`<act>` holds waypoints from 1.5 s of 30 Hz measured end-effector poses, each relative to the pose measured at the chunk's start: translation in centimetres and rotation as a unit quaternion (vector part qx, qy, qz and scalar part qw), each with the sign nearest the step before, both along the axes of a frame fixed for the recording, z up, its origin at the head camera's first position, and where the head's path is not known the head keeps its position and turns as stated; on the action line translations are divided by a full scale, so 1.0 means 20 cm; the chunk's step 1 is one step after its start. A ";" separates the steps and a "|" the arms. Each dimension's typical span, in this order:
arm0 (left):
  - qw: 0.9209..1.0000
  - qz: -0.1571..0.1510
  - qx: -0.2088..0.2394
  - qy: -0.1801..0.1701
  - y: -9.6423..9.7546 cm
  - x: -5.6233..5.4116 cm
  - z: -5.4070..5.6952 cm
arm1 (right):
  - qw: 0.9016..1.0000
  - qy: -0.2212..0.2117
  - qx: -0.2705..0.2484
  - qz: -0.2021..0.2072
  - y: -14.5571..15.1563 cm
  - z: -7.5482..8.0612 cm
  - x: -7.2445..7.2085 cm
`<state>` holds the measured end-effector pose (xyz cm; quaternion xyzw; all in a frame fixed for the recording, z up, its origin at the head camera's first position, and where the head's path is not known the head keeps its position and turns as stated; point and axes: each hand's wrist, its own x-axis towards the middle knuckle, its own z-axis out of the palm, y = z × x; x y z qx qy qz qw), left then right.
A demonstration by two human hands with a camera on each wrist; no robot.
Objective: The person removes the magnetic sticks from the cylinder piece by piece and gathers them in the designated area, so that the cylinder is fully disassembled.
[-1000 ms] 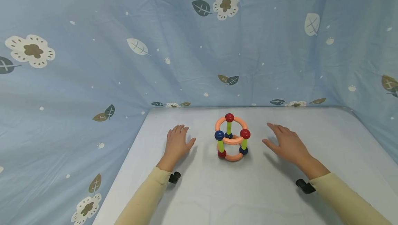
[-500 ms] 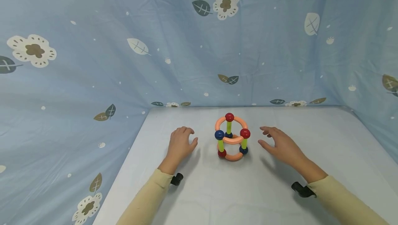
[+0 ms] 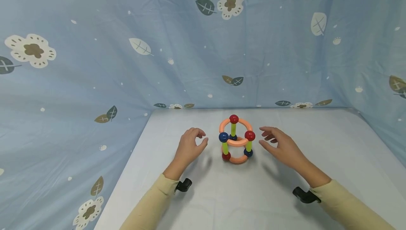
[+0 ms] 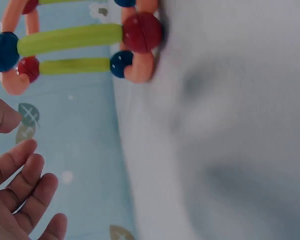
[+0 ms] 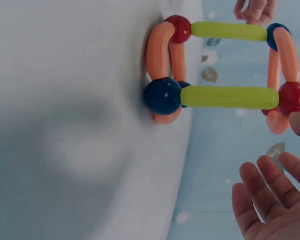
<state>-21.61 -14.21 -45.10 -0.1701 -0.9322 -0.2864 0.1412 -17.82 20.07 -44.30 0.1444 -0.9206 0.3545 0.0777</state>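
A magnetic building-stick toy stands upright on the table: two orange rings, one above the other, joined by yellow-green rods with red and blue balls at the joints. My left hand hovers to its left, thumb and fingers apart and slightly bent, touching nothing. To the toy's right is my right hand, its fingers loosely bent and likewise apart from it. The left wrist view has the toy beyond the fingertips. In the right wrist view the toy appears close to the thumb, and nothing lies in the palm.
A white cloth covers the table. Blue curtains printed with leaves and flowers hang behind it and at both sides. A black wrist camera sits under the left sleeve cuff, another black camera under the right.
Both hands have moved inward toward the toy, the left one to the right and the right one to the left. Their fingers have bent a little more. The toy has stayed in place.
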 end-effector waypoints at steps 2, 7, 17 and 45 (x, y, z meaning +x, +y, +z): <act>1.000 -0.002 0.013 -0.005 0.02 0.01 0.02 | 1.000 0.004 -0.011 0.002 -0.01 0.01 0.00; 0.999 -0.014 0.041 -0.003 0.05 0.03 0.04 | 0.999 0.012 -0.037 0.008 -0.03 0.02 0.00; 0.992 -0.079 0.090 0.037 0.11 0.03 0.06 | 0.996 0.038 -0.081 0.022 -0.09 0.03 -0.02; 0.967 -0.237 0.043 0.089 0.25 0.00 0.06 | 0.990 0.065 -0.115 0.047 -0.16 0.00 -0.05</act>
